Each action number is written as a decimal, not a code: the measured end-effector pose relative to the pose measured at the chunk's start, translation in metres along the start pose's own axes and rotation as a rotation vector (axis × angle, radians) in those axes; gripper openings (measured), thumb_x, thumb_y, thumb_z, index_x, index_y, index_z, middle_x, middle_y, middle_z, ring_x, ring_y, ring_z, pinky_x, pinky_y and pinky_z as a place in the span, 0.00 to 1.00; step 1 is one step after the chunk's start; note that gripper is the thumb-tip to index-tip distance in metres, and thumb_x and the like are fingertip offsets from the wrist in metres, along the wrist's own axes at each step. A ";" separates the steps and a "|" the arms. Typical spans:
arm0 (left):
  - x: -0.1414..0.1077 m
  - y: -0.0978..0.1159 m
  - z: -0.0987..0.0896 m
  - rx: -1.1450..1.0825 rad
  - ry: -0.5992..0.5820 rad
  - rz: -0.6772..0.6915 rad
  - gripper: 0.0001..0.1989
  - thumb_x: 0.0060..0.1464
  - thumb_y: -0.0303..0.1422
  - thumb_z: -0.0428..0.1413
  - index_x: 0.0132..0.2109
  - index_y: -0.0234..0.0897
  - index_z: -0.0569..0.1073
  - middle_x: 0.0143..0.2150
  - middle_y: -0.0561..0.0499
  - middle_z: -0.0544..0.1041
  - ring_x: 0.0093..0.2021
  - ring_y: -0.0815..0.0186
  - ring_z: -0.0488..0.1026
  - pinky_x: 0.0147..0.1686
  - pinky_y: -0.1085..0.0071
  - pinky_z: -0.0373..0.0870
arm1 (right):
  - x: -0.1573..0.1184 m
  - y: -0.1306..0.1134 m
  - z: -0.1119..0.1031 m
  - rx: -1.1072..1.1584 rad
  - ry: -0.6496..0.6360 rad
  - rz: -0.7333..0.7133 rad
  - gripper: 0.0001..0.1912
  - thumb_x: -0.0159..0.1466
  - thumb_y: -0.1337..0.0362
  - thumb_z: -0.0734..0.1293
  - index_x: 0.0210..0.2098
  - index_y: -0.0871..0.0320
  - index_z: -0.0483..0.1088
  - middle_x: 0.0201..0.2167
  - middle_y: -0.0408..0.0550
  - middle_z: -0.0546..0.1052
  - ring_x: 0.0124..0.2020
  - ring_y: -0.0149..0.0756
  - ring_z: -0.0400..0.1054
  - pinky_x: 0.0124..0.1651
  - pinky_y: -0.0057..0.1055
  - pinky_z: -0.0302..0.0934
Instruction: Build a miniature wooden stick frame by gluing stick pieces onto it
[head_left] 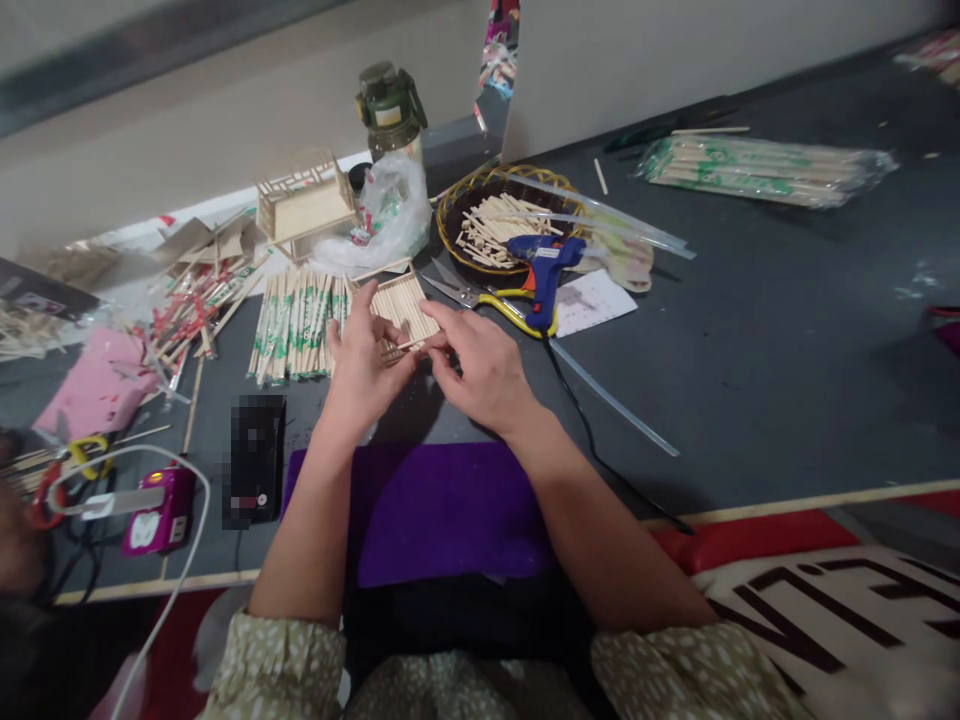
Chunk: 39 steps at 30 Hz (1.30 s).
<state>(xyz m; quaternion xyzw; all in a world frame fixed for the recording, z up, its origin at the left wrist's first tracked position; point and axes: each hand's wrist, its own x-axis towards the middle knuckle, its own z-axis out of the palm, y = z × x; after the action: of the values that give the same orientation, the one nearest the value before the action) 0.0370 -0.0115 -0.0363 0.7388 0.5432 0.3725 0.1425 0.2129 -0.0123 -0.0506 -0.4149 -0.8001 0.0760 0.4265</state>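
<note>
Between my two hands is a small panel of pale wooden sticks (403,303) laid side by side, with a raised rim of sticks at its back. My left hand (365,352) grips its left side, thumb low at the near edge. The fingers of my right hand (480,362) pinch the right near corner, where a thin stick runs along the edge. Just right of the panel lie yellow-handled scissors (517,315) and a blue glue gun (551,275). Wrapped chopsticks (296,325) lie in a row to the left.
A wicker basket (444,235) holds short stick pieces. Behind stand a stick-built model (311,208), a plastic bag (405,215) and a green bottle (390,110). A phone (259,460), purple power block (159,510), purple mat (450,510), glue stick (615,400) and packed chopsticks (750,172) lie around.
</note>
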 end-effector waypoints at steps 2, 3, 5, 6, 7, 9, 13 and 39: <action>0.000 -0.001 0.001 -0.053 -0.005 -0.006 0.41 0.55 0.34 0.66 0.69 0.45 0.53 0.47 0.47 0.80 0.41 0.63 0.76 0.52 0.56 0.71 | 0.000 0.000 0.000 0.020 0.010 -0.006 0.25 0.68 0.70 0.59 0.64 0.61 0.66 0.37 0.49 0.80 0.40 0.42 0.71 0.48 0.40 0.66; 0.000 -0.001 0.001 -0.074 -0.004 -0.009 0.41 0.55 0.34 0.66 0.69 0.45 0.54 0.50 0.46 0.79 0.40 0.64 0.75 0.50 0.59 0.72 | 0.000 0.001 -0.001 0.032 0.015 -0.009 0.25 0.68 0.70 0.59 0.64 0.60 0.66 0.37 0.49 0.80 0.40 0.42 0.71 0.47 0.40 0.66; 0.001 -0.001 0.001 -0.094 0.000 -0.013 0.41 0.55 0.34 0.66 0.69 0.46 0.54 0.54 0.44 0.78 0.39 0.66 0.75 0.46 0.62 0.73 | 0.001 0.001 -0.002 0.049 0.031 -0.010 0.25 0.68 0.71 0.59 0.64 0.59 0.66 0.37 0.49 0.81 0.40 0.41 0.71 0.47 0.40 0.66; 0.001 -0.001 0.001 -0.095 0.002 -0.014 0.41 0.55 0.34 0.66 0.69 0.46 0.54 0.54 0.44 0.78 0.39 0.66 0.75 0.45 0.63 0.74 | 0.001 0.001 -0.003 0.051 0.044 -0.011 0.25 0.68 0.71 0.59 0.63 0.59 0.67 0.37 0.49 0.81 0.40 0.41 0.71 0.47 0.39 0.66; 0.001 0.000 0.001 -0.094 0.002 -0.015 0.41 0.55 0.34 0.66 0.69 0.46 0.54 0.54 0.44 0.78 0.39 0.66 0.74 0.44 0.63 0.74 | 0.001 0.001 -0.003 0.049 0.058 -0.013 0.25 0.67 0.72 0.59 0.63 0.59 0.67 0.38 0.49 0.81 0.41 0.42 0.70 0.48 0.40 0.66; 0.000 0.002 0.000 -0.090 -0.009 -0.024 0.41 0.56 0.35 0.66 0.70 0.46 0.53 0.54 0.44 0.78 0.39 0.65 0.75 0.43 0.64 0.74 | 0.002 0.000 -0.004 0.042 0.071 -0.019 0.25 0.67 0.72 0.59 0.62 0.60 0.68 0.38 0.49 0.81 0.42 0.42 0.70 0.48 0.40 0.65; 0.000 0.004 -0.002 -0.086 -0.023 -0.046 0.41 0.58 0.36 0.64 0.71 0.47 0.52 0.54 0.44 0.78 0.39 0.64 0.75 0.42 0.63 0.75 | 0.002 0.000 -0.003 0.028 0.013 0.007 0.24 0.68 0.70 0.59 0.63 0.60 0.67 0.37 0.50 0.80 0.40 0.42 0.70 0.47 0.40 0.65; 0.002 0.000 -0.003 -0.084 -0.039 -0.044 0.42 0.55 0.36 0.66 0.71 0.47 0.52 0.55 0.43 0.78 0.41 0.63 0.75 0.43 0.63 0.75 | -0.007 -0.002 0.002 -0.054 -0.005 0.074 0.24 0.70 0.66 0.59 0.63 0.61 0.71 0.33 0.49 0.82 0.35 0.37 0.74 0.42 0.33 0.68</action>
<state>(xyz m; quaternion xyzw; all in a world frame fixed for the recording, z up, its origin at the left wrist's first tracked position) 0.0351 -0.0100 -0.0338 0.7271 0.5405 0.3773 0.1919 0.2124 -0.0177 -0.0551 -0.4555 -0.7871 0.0711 0.4098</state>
